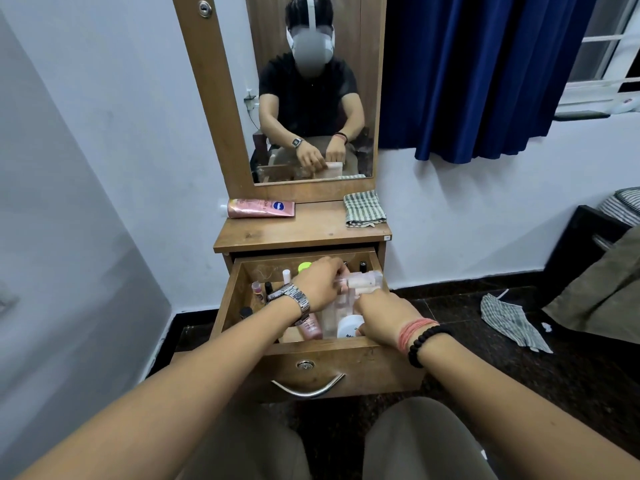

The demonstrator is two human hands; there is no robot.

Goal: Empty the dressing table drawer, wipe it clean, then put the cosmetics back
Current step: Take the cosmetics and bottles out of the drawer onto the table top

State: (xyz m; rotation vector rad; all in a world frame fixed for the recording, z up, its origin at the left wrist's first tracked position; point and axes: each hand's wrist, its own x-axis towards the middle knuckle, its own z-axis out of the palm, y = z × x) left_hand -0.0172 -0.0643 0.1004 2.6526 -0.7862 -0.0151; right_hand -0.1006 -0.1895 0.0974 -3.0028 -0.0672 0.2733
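Drawer [304,351] is pulled out under both hands, full of cosmetics. Left hand [320,284] and right hand [384,315] are both closed on a pale box [363,282], apparently to lift it out together. Beyond them on the top lie a tube [259,207] and folded cloth [365,207], probably ready for wiping.

My open wooden drawer [242,306] juts toward me from under the tabletop [304,233]. On that tabletop, a pink lotion tube [260,208] lies left and a folded checked cloth [364,208] right.
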